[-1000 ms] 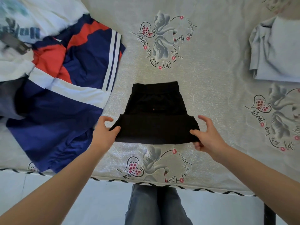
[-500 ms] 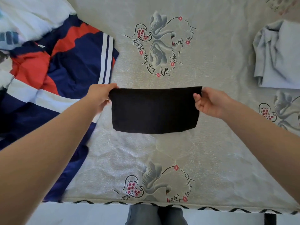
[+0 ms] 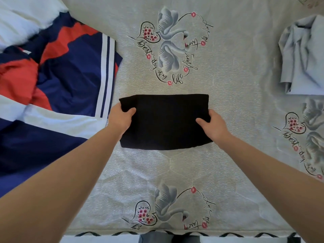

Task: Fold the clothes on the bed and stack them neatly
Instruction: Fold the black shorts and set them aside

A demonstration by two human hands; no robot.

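Nearest, at the bottom edge, the person's legs in grey-blue trousers [image 3: 154,239] show just below the bed's edge with its black zigzag trim [image 3: 228,235]. The bed sheet [image 3: 236,106], pale grey with a fine speckle, carries a swan-and-heart print [image 3: 166,211] close to the near edge. Both bare forearms reach forward from the lower corners over this sheet. In the middle of the bed lies the folded black garment [image 3: 164,121], a flat, wide rectangle resting on the sheet. The left hand [image 3: 121,118] grips its left edge, thumb curled on top of the cloth and the other fingers hidden beneath or behind the edge. The right hand [image 3: 213,123] grips the right edge the same way, thumb lying on the black cloth and the fingers tucked round the side. To the left, just beside the left hand, a large navy, red and white striped jacket [image 3: 61,81] sprawls unfolded across the bed, with a white garment [image 3: 24,20] bunched at the far left corner. At the far right sits a pale grey-blue folded garment [image 3: 305,57], well apart from the black one. Beyond the black garment, another swan-and-heart print [image 3: 168,48] with script lettering marks the sheet.
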